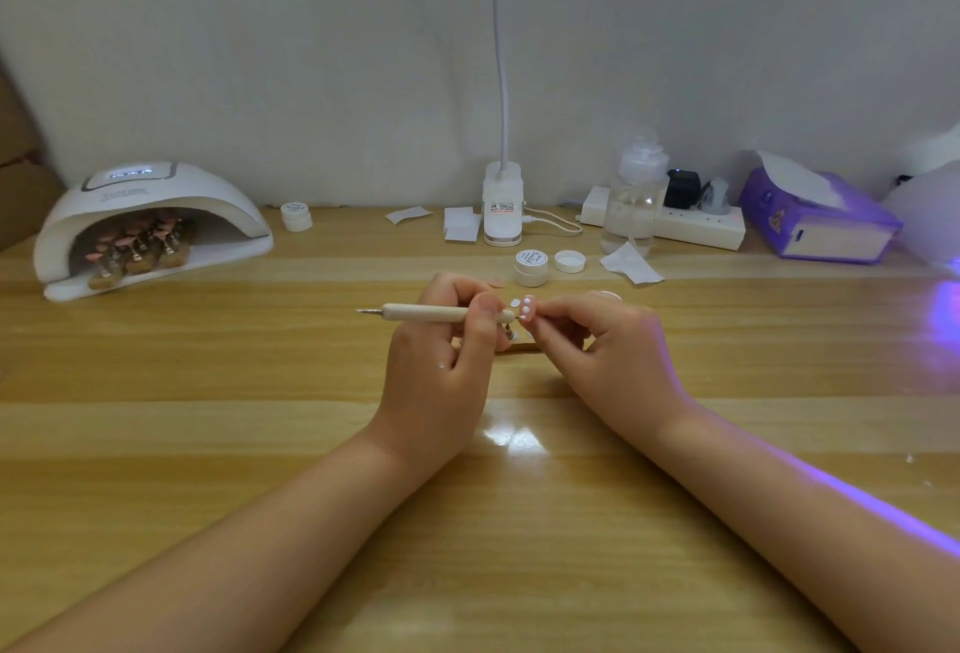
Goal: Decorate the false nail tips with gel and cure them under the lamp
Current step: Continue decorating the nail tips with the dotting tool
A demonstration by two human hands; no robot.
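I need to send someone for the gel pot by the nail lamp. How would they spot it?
Start at the white domed nail lamp at the table's far left. Just right of it, against the wall, stands a small white gel pot. Unlike the pot mid-table, it stands alone, with no loose lid beside it.

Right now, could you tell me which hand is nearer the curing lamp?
Left. The left hand, gripping the dotting tool, is closer to the lamp at far left; the right hand lies farther right.

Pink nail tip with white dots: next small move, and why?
Probably add another dot: the left hand grips the dotting tool, its working end right at the pink nail tip pinched by the right hand. Three white dots already sit on it. The curing lamp already holds other tips.
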